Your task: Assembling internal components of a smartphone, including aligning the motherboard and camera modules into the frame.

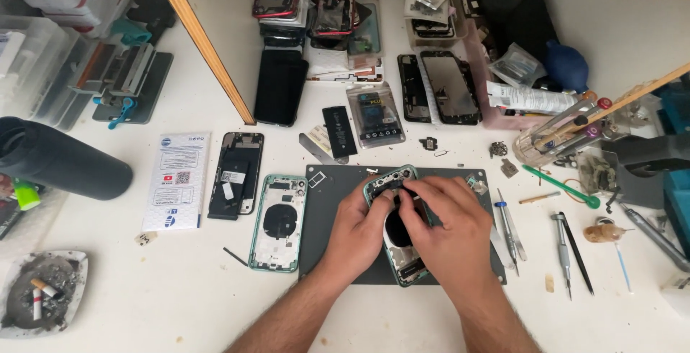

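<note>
At the far left I count one dark cylinder (61,160) lying on its side, and near it one ashtray (42,290) with two cigarette butts at the table's near-left edge. Next comes one white leaflet (176,180), then one dark opened phone (236,175) and one mint-green phone shell (279,221), just beside the left edge of the grey work mat (325,252).

On the mat lies a second green phone housing (394,213), tilted. My left hand (357,232) grips its left side, fingers curled around the frame. My right hand (449,234) rests over its right side, thumb and forefinger pinched narrow on something small at the housing's upper part; I cannot tell what.

Right of the mat lie two screwdrivers (512,232), then two more dark tools (571,249), with one green pry tool (564,186) farther off. The near strip of white table (180,310) lies open; the far and right edges are crowded.
</note>
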